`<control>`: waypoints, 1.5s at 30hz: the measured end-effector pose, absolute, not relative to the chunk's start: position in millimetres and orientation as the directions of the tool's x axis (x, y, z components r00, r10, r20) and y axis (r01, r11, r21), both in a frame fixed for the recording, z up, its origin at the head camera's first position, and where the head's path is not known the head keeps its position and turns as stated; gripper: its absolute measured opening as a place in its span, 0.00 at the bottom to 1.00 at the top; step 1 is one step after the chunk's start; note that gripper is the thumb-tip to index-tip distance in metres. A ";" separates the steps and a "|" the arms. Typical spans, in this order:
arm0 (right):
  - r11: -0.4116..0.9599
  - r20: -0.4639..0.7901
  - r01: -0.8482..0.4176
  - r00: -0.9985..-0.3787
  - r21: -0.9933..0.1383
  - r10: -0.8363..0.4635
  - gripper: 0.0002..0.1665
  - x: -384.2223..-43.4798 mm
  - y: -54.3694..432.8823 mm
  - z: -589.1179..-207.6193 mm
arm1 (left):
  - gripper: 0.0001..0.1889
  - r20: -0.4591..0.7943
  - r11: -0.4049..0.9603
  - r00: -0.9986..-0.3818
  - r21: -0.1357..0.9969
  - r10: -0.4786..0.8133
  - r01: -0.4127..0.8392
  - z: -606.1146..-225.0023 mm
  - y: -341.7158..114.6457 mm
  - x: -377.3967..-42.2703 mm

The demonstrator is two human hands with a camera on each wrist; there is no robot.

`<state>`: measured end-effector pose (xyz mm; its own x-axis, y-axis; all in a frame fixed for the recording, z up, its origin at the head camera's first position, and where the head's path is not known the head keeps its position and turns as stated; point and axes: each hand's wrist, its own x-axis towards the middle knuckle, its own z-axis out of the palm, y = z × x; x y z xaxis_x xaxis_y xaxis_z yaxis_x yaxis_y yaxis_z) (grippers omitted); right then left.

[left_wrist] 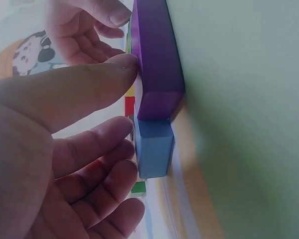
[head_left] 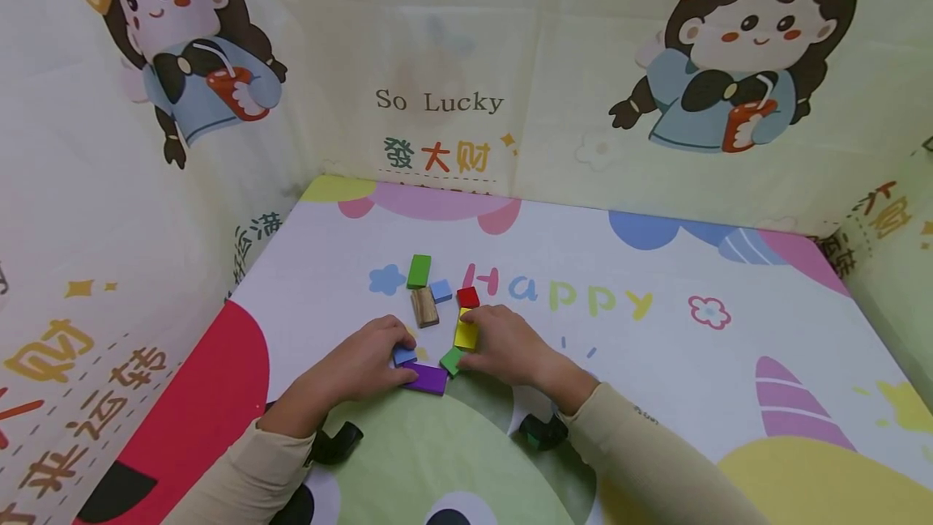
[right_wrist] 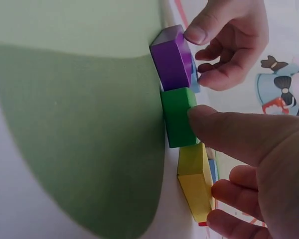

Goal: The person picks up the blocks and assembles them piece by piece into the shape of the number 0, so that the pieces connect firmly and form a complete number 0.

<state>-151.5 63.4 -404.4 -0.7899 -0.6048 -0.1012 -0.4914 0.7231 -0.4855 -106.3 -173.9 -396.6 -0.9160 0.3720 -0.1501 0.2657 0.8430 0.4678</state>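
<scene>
My left hand (head_left: 370, 356) is at the near left of a loose ring of toy blocks. Its thumb lies on the purple block (head_left: 426, 379), and its relaxed fingers are right beside a small blue block (left_wrist: 154, 149). Opposite, my right hand (head_left: 510, 344) rests its thumb against the small green block (right_wrist: 179, 119), while its fingertips are at the side of the yellow block (head_left: 466, 334). A red block (head_left: 468, 296) lies just beyond the yellow one. On the far side are a wood-grain block (head_left: 424, 307), another blue block (head_left: 440, 291) and a longer green block (head_left: 419, 271).
The blocks lie on a printed mat (head_left: 656, 363) with cartoon shapes and the word Happy. Printed cloth walls (head_left: 554, 104) rise behind it and at both sides. Dark wrist-mounted pieces (head_left: 337, 442) show below the sleeves.
</scene>
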 end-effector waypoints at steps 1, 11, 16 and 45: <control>0.724 -0.102 -0.494 -0.789 -0.481 -0.606 0.39 -151.2 63.1 -404.3 | 0.17 -0.148 0.842 -0.915 0.468 0.374 0.269 -396.4 -173.9 -106.4; 0.751 -0.095 -0.471 -0.816 -0.463 -0.571 0.38 -147.1 58.6 -405.1 | 0.17 -0.157 0.841 -0.917 0.478 0.367 0.254 -397.3 -172.9 -106.7; 0.754 -0.094 -0.464 -0.821 -0.465 -0.563 0.37 -145.9 57.7 -405.8 | 0.17 -0.153 0.840 -0.918 0.478 0.366 0.256 -397.3 -173.6 -107.5; 0.739 -0.093 -0.433 -0.829 -0.516 -0.551 0.36 -144.8 58.8 -409.8 | 0.27 -0.109 0.826 -0.918 0.487 0.382 0.285 -394.7 -187.1 -155.6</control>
